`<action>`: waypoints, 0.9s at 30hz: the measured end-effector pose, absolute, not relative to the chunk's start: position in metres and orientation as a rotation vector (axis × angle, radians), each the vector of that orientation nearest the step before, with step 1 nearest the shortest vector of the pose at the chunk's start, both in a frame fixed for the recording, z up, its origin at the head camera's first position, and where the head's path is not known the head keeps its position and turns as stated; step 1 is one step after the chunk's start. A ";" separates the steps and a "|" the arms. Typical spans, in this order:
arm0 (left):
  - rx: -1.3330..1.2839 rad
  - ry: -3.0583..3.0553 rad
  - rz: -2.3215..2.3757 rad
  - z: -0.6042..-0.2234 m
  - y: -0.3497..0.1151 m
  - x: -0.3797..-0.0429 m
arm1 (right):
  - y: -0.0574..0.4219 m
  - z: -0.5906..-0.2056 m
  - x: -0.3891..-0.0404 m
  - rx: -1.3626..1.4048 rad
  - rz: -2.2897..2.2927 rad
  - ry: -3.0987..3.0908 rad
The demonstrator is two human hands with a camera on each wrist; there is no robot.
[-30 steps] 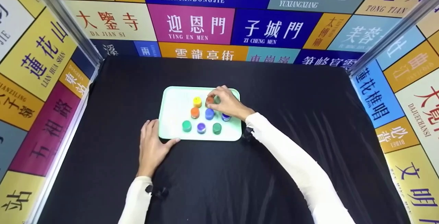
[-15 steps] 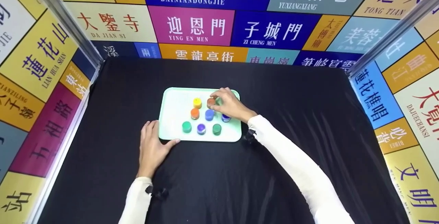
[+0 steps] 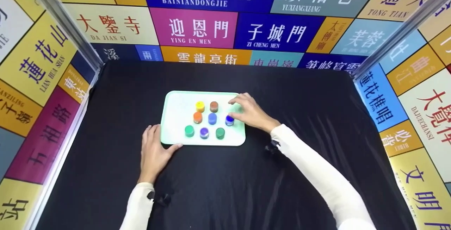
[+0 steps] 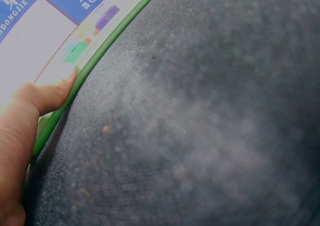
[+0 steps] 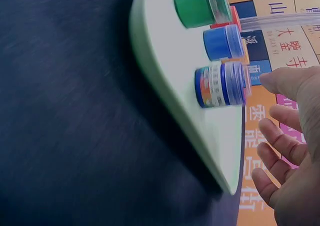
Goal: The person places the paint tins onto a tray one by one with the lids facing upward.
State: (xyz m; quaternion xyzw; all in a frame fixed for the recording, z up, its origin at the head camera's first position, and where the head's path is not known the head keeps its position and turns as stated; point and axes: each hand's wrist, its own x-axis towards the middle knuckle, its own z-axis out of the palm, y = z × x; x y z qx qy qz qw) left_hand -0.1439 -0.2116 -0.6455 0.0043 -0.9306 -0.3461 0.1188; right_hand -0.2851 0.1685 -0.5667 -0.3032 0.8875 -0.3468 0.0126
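Note:
A pale green tray [image 3: 179,117] holds several small paint jars. My left hand [image 3: 152,154] holds its near left corner, the thumb [image 4: 57,93] on the front rim and the fingers along the left side. Over the tray's right part, my right hand [image 3: 254,113] has thumb and fingers spread apart. The thumb tip is close above the dark blue jar [image 5: 218,85]. The brown jar [image 3: 214,106] stands beside the yellow jar [image 3: 200,106] in the back row. Orange [image 3: 197,117] and lighter blue [image 3: 212,118] jars form the middle row with the dark blue one.
In front stand a green jar [image 3: 189,131], a purple jar [image 3: 204,133] and a dark green jar [image 3: 220,133]. Black cloth [image 3: 225,187] covers the table. Sign-printed walls [image 3: 197,27] enclose the back and sides.
My right hand has let go of the brown jar, which stands in the back row, and has moved right and toward me, to the dark blue jar. The left hand stays at the tray.

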 end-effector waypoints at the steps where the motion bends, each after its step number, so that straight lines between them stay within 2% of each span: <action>1: 0.014 -2.722 -1.012 -0.646 -0.211 -0.144 | 0.173 -0.566 -0.283 -0.951 -1.073 2.775; 27: -0.001 -2.710 -1.000 -0.648 -0.211 -0.145 | 0.258 -0.563 -0.225 -0.898 -1.183 2.892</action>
